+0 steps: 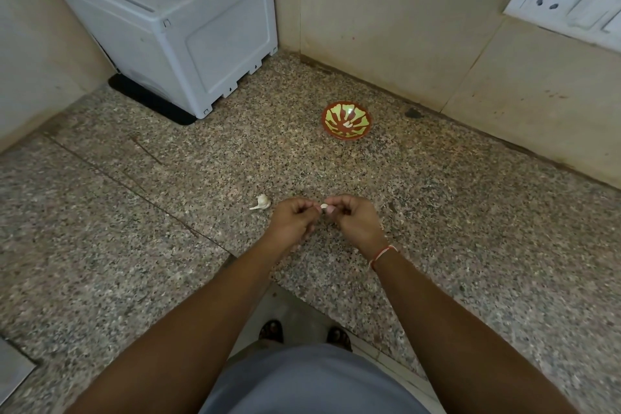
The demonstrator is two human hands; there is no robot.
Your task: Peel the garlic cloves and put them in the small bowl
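My left hand [291, 221] and my right hand [353, 219] meet above the speckled granite counter [134, 245], fingertips together. Between them they pinch a small whitish garlic clove [324, 206], mostly hidden by the fingers. Just left of my left hand the rest of the garlic bulb [261, 202] lies on the counter. The small red bowl with a green pattern [347, 120] stands farther back, right of centre, with a pale peeled clove or two inside.
A white plastic box-like appliance [174, 20] on a black mat fills the back left corner. Tiled walls close the back and right, with a socket plate [568, 0] at the upper right. The counter's front edge runs below my forearms.
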